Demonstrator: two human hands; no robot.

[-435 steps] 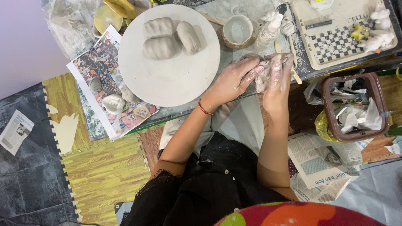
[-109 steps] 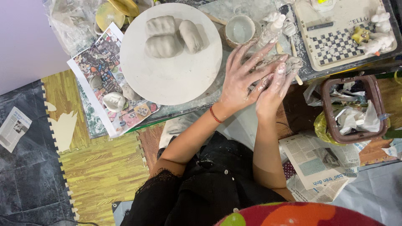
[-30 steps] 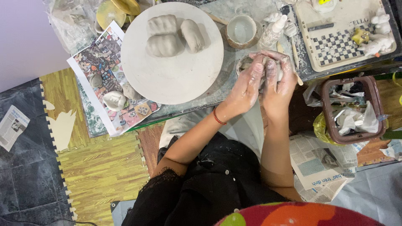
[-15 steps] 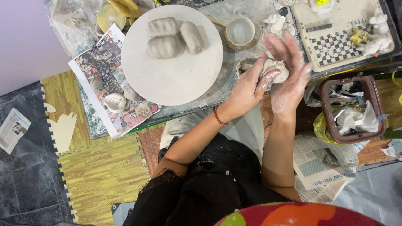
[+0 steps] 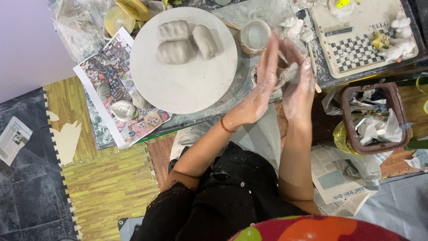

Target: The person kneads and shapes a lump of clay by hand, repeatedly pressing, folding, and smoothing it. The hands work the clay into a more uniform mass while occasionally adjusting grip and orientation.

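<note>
Clay lump (image 5: 289,73) between upright hands (image 5: 285,80)

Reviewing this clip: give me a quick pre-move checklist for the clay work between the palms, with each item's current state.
1. Clay lump between both palms: ok, left hand and right hand press on it.
2. Lump's shape: cannot tell, mostly hidden.
3. Free room on round board: ok, three clay pieces sit only on its far part.
4. Water cup within reach: ok, just beyond the hands.
5. Hands over the table, not the lap: ok.
</note>
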